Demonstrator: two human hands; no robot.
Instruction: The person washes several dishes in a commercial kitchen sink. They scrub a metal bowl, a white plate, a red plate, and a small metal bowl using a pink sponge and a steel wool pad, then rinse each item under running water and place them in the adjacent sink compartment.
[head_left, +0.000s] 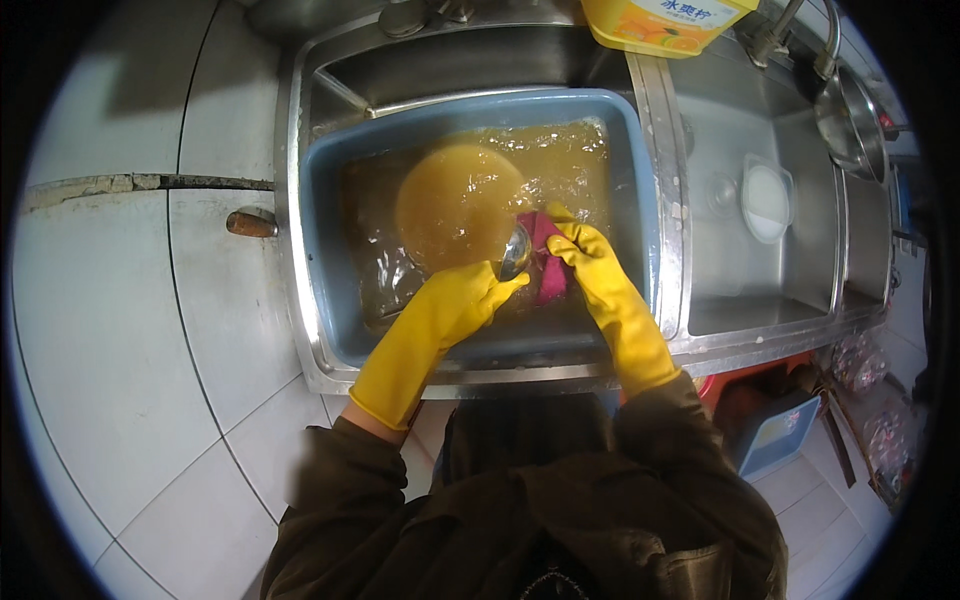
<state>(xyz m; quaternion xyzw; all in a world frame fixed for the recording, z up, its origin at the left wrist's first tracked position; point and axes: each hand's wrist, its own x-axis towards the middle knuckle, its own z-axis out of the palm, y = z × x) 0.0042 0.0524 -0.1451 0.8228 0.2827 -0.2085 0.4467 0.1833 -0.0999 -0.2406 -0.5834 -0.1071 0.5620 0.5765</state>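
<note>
My left hand (474, 291), in a yellow rubber glove, grips a small rounded metal utensil (516, 253) over a blue plastic basin (645, 195). Whether it is a ladle head or a small bowl I cannot tell. A wet magenta cloth (553, 276) is pinched in my right hand (589, 247), gloved in yellow as well, right beside the metal. Cloudy brown water (555, 157) fills much of the basin. Under its surface lies a large round dish (457, 202), left of my hands; the murk blurs its edge.
The basin sits inside a steel sink (465, 60). To the right, a second sink (750, 292) holds a translucent plastic container (766, 199). A yellow detergent jug (667, 34) stands at the back. Metal pans (851, 127) hang or lean far right, near a faucet (829, 45).
</note>
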